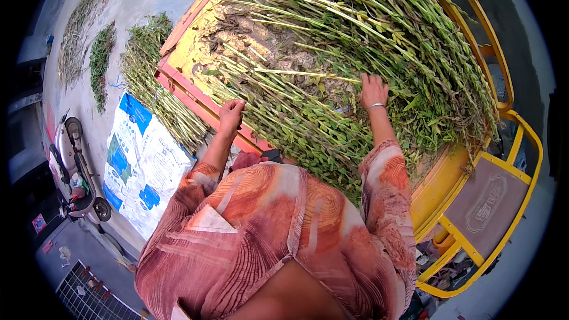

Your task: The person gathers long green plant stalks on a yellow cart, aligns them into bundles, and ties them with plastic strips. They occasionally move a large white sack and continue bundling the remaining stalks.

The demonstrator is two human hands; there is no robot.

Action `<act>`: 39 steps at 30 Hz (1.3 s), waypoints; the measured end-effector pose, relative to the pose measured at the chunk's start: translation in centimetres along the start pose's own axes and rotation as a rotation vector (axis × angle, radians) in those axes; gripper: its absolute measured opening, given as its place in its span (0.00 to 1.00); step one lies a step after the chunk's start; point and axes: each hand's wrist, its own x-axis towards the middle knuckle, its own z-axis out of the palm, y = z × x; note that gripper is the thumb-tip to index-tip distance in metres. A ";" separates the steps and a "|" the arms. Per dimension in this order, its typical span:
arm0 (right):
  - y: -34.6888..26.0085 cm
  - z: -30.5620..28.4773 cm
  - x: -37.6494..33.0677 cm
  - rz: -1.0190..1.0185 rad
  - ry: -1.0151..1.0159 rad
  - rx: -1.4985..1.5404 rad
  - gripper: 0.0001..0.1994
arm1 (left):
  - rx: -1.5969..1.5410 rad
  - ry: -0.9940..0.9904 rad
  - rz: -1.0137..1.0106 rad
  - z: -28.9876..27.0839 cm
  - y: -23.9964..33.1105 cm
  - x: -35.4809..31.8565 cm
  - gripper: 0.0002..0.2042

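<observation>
Cut plant stalks with green pods and leaves, looking like sesame, lie across a yellow and red cart bed. My right hand, with a bracelet at the wrist, is closed at the leafy end of a single pale stalk. This stalk points left across the bare patch of the bed. My left hand is closed by the bed's left edge, near the cut ends of a nearer bundle of stalks. What its fingers hold, if anything, is hidden. A larger heap of stalks fills the far right side.
Left of the cart's red side board, more stalks lie on concrete beside a white and blue sheet. A parked scooter stands far left. Yellow rails and a seat back border the right.
</observation>
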 end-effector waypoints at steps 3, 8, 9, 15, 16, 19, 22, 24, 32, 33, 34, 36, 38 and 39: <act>1.3 2.6 0.8 -0.094 -0.092 0.001 0.14 | -0.057 -0.117 -0.031 1.4 -0.5 0.1 0.10; 1.7 0.4 -5.1 -0.340 0.137 0.144 0.06 | -0.142 -0.426 -0.092 5.2 1.0 -0.9 0.17; 1.1 -0.4 -6.8 -0.331 0.204 0.159 0.06 | -0.223 -0.375 0.068 7.1 3.4 -3.2 0.17; -7.6 -8.4 -13.2 -0.292 0.533 0.338 0.06 | -0.573 -0.409 0.419 4.9 11.7 -8.6 0.17; -9.1 -10.0 -14.1 -0.259 0.550 0.351 0.06 | -0.616 -0.466 0.491 3.1 12.7 -8.4 0.18; -11.3 -14.1 -16.7 -0.193 0.449 0.519 0.12 | -0.658 -0.377 0.454 -0.6 14.9 -8.3 0.18; -11.3 -14.5 -18.9 -0.214 0.304 0.561 0.19 | -0.673 -0.381 0.365 -4.0 14.8 -5.8 0.17; -11.3 -13.1 -19.8 -0.265 0.248 0.583 0.19 | -0.683 -0.354 0.293 -3.6 13.4 -4.2 0.16; -4.6 0.8 -21.8 0.064 -0.090 0.596 0.19 | -0.513 -0.112 -0.071 2.7 1.5 4.3 0.16; -4.7 2.5 -21.8 0.088 -0.048 0.577 0.19 | -0.493 -0.059 -0.085 2.9 -0.6 5.9 0.16; -4.6 4.0 -21.6 0.117 -0.001 0.557 0.18 | -0.473 -0.012 -0.096 3.2 -1.9 7.1 0.15; -4.7 6.2 -21.5 0.151 0.058 0.550 0.17 | -0.376 0.139 0.005 4.4 -2.6 6.9 0.15; -5.2 7.1 -21.1 0.165 0.107 0.565 0.16 | -0.218 0.127 0.127 3.4 -3.7 7.8 0.13; -5.4 7.4 -20.9 0.157 0.114 0.582 0.15 | -0.119 0.222 0.220 2.5 -5.1 9.2 0.14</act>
